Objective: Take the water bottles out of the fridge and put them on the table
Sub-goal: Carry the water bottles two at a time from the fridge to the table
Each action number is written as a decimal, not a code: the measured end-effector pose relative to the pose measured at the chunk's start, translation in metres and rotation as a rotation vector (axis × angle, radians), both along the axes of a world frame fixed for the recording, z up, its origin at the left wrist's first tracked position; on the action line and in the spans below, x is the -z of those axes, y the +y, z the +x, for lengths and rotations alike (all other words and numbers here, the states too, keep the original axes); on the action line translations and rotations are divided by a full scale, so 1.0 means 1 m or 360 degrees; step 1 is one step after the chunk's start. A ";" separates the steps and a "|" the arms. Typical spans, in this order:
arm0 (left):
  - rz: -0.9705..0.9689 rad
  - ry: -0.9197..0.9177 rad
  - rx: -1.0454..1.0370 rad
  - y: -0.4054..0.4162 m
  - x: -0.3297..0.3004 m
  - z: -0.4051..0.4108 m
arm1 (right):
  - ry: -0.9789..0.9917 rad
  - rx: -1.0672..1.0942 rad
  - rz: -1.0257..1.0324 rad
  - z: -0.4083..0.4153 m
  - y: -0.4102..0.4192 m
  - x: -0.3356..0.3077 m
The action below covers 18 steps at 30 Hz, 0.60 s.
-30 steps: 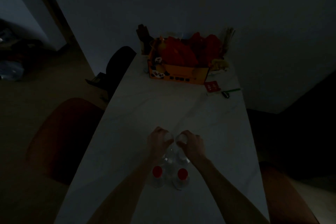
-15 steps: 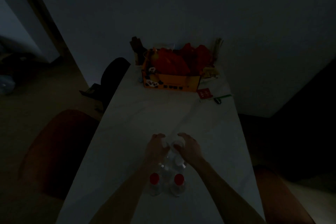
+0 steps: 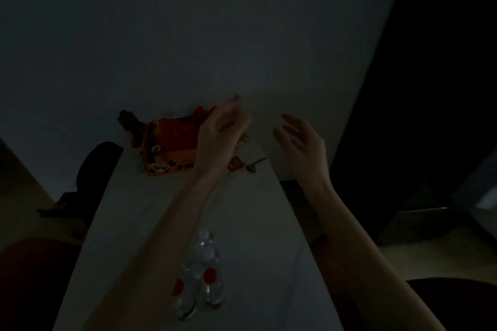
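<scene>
Four water bottles [image 3: 200, 269] are standing clustered on the near end of the white table [image 3: 250, 223], upright, caps up. Both hands are hanging in the air well beyond them, empty: left hand [image 3: 220, 131] loosely curled, right hand [image 3: 301, 142] fingers spread. The left arm is passing closer to the bottles.

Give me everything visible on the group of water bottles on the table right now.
The water bottles stand upright, clustered close together on the white table, near its close end. They look like clear plastic; two nearer ones have red caps, those behind pale caps. Neither hand touches them. The dim light hides labels and fill level.
</scene>
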<state>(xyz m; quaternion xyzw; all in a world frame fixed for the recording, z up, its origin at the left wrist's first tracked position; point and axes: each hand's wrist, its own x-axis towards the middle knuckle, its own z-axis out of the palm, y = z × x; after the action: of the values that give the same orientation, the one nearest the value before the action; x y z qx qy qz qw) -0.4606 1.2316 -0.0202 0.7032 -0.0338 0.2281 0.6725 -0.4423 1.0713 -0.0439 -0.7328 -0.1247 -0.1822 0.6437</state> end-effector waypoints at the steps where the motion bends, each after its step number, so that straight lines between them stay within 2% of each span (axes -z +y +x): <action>1: 0.0009 -0.0060 0.0062 -0.021 -0.018 -0.008 | -0.0058 0.0053 0.0048 -0.012 -0.025 -0.016; 7: 0.0065 -0.0387 0.0267 -0.145 -0.089 -0.049 | -0.0299 0.0251 0.0192 -0.079 -0.141 -0.085; 18: -0.0183 -0.0428 0.0754 -0.454 -0.109 -0.128 | -0.0479 0.0547 0.0003 -0.179 -0.440 -0.115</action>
<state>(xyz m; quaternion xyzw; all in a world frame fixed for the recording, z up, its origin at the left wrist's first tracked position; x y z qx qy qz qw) -0.5886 0.7773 0.0891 0.5997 -0.2733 0.1572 0.7355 -0.6212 0.6316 0.0716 -0.7072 -0.0925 -0.3964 0.5781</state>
